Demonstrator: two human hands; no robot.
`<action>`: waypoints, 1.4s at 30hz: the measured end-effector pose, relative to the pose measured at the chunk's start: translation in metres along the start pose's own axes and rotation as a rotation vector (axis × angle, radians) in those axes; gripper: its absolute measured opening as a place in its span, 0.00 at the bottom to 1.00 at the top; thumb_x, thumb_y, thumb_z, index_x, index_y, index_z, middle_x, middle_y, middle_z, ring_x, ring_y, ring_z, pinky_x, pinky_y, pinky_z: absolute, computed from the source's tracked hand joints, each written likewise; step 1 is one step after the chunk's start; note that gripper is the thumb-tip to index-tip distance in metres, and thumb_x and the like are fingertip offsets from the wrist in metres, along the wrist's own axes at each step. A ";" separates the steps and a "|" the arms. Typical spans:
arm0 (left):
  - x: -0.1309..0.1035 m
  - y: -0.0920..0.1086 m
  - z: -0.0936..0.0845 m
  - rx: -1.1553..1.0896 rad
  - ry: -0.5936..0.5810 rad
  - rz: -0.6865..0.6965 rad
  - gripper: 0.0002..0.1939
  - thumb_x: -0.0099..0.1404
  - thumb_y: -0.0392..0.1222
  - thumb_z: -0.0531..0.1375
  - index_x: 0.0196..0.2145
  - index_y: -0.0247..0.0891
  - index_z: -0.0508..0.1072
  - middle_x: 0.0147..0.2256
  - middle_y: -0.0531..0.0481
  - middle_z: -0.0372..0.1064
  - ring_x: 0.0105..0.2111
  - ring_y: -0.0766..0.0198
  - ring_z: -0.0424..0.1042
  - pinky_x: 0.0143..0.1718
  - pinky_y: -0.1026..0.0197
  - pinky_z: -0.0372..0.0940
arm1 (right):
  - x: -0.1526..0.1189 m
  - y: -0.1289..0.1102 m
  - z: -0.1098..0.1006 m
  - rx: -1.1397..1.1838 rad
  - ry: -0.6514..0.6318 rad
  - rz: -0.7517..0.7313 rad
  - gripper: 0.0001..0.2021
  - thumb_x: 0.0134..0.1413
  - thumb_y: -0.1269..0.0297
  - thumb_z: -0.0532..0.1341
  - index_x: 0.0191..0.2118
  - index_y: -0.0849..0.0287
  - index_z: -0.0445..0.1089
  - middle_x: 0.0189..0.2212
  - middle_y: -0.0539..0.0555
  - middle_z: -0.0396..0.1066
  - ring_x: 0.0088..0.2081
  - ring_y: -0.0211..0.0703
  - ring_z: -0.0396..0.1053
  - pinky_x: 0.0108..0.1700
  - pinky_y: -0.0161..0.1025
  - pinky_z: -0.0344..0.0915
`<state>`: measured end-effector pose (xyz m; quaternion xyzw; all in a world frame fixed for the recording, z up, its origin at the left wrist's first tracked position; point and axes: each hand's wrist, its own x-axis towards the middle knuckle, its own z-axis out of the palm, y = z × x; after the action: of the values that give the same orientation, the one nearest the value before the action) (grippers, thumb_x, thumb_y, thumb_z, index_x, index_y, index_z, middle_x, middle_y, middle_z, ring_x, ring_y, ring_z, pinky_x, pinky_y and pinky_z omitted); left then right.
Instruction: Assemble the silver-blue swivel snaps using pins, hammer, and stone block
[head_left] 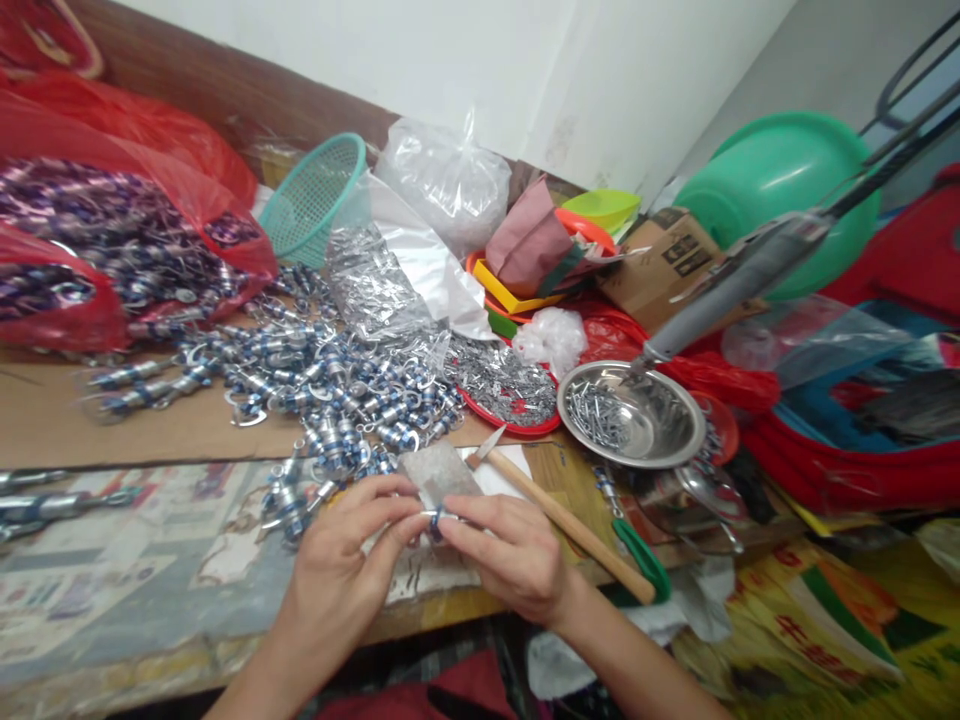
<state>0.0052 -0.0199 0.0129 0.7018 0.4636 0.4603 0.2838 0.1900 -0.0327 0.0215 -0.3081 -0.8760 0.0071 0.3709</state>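
Observation:
My left hand (352,560) and my right hand (514,550) meet near the front of the bench. Between their fingertips is a small metal part with a blue band (435,520), mostly covered by the fingers. Just behind and under the fingers sits a grey metal block (439,472). A tool with a wooden handle (574,525) lies to the right of the block, with a pointed metal end (486,447) at its far end. Beyond my left hand spreads a heap of silver and blue metal fittings (337,390), several with rings or curved hooks.
A red plastic bag (247,235) of purple and blue fittings stands at the left. Flat metal pieces fill a red tray (536,430). A steel bowl (671,425) holds pins. Behind are a teal basket (315,195), a cardboard box (667,255) and a green basin (787,190).

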 end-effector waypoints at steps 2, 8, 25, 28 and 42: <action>-0.001 0.001 -0.001 0.026 0.012 0.094 0.06 0.55 0.37 0.58 0.27 0.38 0.76 0.34 0.47 0.74 0.35 0.61 0.73 0.40 0.64 0.65 | 0.001 -0.002 0.003 0.020 0.023 0.042 0.15 0.52 0.76 0.55 0.44 0.58 0.69 0.38 0.59 0.73 0.37 0.41 0.71 0.35 0.36 0.68; -0.001 0.008 -0.010 -0.025 -0.101 0.053 0.07 0.58 0.37 0.56 0.30 0.40 0.75 0.33 0.50 0.76 0.33 0.63 0.74 0.38 0.66 0.65 | 0.002 -0.013 0.008 0.271 0.095 0.263 0.12 0.49 0.73 0.59 0.41 0.56 0.72 0.36 0.56 0.74 0.35 0.40 0.72 0.37 0.34 0.70; -0.010 -0.001 0.004 -0.613 -0.095 -0.554 0.31 0.50 0.41 0.63 0.51 0.37 0.59 0.28 0.50 0.73 0.32 0.63 0.74 0.34 0.66 0.69 | 0.015 -0.002 0.006 0.560 -0.189 0.791 0.06 0.42 0.64 0.65 0.30 0.58 0.77 0.22 0.52 0.72 0.23 0.36 0.66 0.24 0.31 0.60; -0.011 -0.003 0.002 -0.618 -0.084 -0.542 0.36 0.48 0.40 0.64 0.53 0.39 0.56 0.32 0.49 0.73 0.33 0.62 0.74 0.35 0.64 0.69 | 0.020 -0.004 0.009 0.472 -0.124 0.770 0.07 0.45 0.64 0.63 0.30 0.57 0.76 0.21 0.51 0.72 0.22 0.35 0.65 0.22 0.30 0.59; -0.012 -0.003 0.011 -0.554 -0.047 -0.387 0.30 0.54 0.38 0.61 0.54 0.45 0.57 0.35 0.51 0.74 0.39 0.63 0.72 0.42 0.64 0.67 | 0.022 -0.020 0.017 0.499 0.071 0.764 0.10 0.47 0.69 0.60 0.38 0.58 0.73 0.30 0.54 0.71 0.30 0.39 0.68 0.31 0.33 0.65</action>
<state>0.0123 -0.0288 0.0012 0.5073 0.4388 0.4904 0.5564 0.1568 -0.0334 0.0282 -0.5103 -0.6579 0.3434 0.4345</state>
